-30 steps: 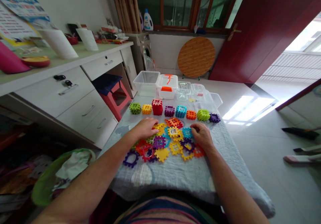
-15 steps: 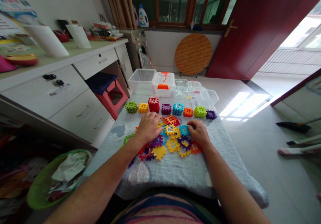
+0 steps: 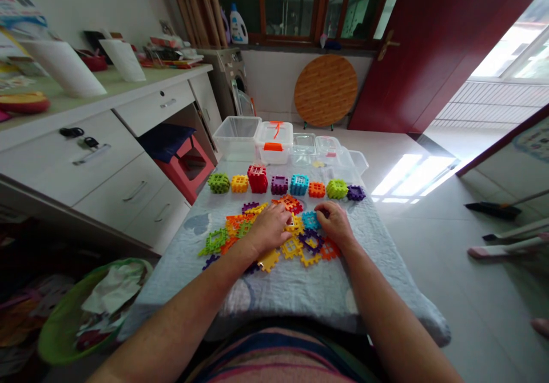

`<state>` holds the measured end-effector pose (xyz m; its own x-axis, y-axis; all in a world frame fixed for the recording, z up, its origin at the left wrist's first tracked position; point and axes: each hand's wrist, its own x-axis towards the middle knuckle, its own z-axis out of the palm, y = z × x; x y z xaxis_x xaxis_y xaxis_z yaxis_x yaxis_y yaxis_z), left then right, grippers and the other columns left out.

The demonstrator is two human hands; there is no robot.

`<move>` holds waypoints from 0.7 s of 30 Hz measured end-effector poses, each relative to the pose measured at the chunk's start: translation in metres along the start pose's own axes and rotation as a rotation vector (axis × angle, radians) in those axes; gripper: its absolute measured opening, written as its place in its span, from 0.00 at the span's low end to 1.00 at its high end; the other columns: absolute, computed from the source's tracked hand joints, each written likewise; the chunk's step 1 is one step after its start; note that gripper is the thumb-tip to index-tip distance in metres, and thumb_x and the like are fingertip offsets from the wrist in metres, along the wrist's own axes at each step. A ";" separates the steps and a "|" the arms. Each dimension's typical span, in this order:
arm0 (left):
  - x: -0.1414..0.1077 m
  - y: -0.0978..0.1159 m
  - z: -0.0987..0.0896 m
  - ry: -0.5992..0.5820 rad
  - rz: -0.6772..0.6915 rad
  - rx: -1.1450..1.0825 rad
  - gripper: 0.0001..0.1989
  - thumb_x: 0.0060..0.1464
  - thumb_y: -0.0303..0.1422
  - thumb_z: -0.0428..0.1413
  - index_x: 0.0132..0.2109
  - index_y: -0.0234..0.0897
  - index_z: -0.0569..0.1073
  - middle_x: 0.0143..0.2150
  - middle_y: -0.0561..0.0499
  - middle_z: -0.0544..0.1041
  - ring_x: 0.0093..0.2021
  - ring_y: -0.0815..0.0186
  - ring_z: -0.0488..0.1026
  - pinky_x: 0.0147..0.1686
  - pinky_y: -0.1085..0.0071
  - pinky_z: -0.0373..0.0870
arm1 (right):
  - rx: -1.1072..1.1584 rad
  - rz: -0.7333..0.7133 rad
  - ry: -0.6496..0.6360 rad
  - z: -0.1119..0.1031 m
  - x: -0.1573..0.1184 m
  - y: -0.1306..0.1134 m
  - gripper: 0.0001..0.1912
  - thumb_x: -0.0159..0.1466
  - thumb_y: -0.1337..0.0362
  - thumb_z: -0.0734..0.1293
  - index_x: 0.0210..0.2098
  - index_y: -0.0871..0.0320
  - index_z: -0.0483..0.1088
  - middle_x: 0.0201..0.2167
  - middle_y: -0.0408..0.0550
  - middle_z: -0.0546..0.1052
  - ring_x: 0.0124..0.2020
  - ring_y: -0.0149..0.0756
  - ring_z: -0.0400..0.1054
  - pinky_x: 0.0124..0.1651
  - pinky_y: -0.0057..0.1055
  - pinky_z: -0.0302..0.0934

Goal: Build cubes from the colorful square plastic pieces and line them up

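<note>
In the head view my left hand (image 3: 270, 227) lies over the middle of a loose heap of plastic interlocking tiles. Its thumb and fingers are apart, at the left edge of a yellow tile with a white window (image 3: 293, 221), which they partly cover. My right hand (image 3: 338, 222) is at the heap's right side, thumb and fingers closed on the edge of a blue tile (image 3: 310, 220). An orange tile (image 3: 329, 249) and a purple tile (image 3: 311, 240) lie below it. Green tiles (image 3: 215, 239) spread out left of my left forearm.
Behind the heap stands a row of tile stacks, among them a tall red stack (image 3: 258, 179) and a purple stack (image 3: 279, 185). Clear plastic boxes (image 3: 237, 137) line the table's far end. A green basket (image 3: 51, 337) sits on the floor at left.
My left hand has moved right and nearer to me, onto the yellow tile, baring orange and purple tiles at the heap's left. My right hand stays at the blue tile. The view has shifted slightly.
</note>
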<state>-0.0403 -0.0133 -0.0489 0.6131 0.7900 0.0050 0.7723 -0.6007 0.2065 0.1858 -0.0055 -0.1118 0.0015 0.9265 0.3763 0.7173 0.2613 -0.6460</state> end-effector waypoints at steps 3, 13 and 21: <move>0.001 -0.002 0.002 0.025 0.034 -0.032 0.13 0.49 0.36 0.61 0.41 0.37 0.73 0.48 0.44 0.72 0.51 0.55 0.68 0.52 0.61 0.66 | -0.006 -0.001 0.001 0.001 0.000 0.001 0.09 0.56 0.66 0.62 0.28 0.57 0.74 0.30 0.48 0.77 0.34 0.38 0.68 0.43 0.34 0.61; 0.012 0.010 0.000 -0.100 -0.038 0.034 0.27 0.47 0.44 0.60 0.52 0.36 0.72 0.50 0.41 0.71 0.53 0.49 0.66 0.54 0.57 0.64 | 0.019 0.034 0.008 0.002 0.001 0.003 0.08 0.56 0.66 0.62 0.28 0.57 0.74 0.30 0.48 0.77 0.34 0.38 0.69 0.44 0.34 0.61; 0.004 -0.003 0.001 -0.085 0.011 -0.176 0.28 0.45 0.39 0.63 0.54 0.38 0.71 0.49 0.45 0.69 0.51 0.56 0.69 0.53 0.63 0.66 | 0.035 0.052 0.000 0.002 0.001 0.003 0.09 0.55 0.66 0.62 0.28 0.57 0.75 0.29 0.47 0.77 0.33 0.38 0.68 0.42 0.34 0.61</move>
<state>-0.0402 -0.0083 -0.0510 0.6388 0.7659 -0.0730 0.7292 -0.5724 0.3751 0.1864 -0.0028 -0.1150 0.0378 0.9390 0.3418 0.6915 0.2224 -0.6873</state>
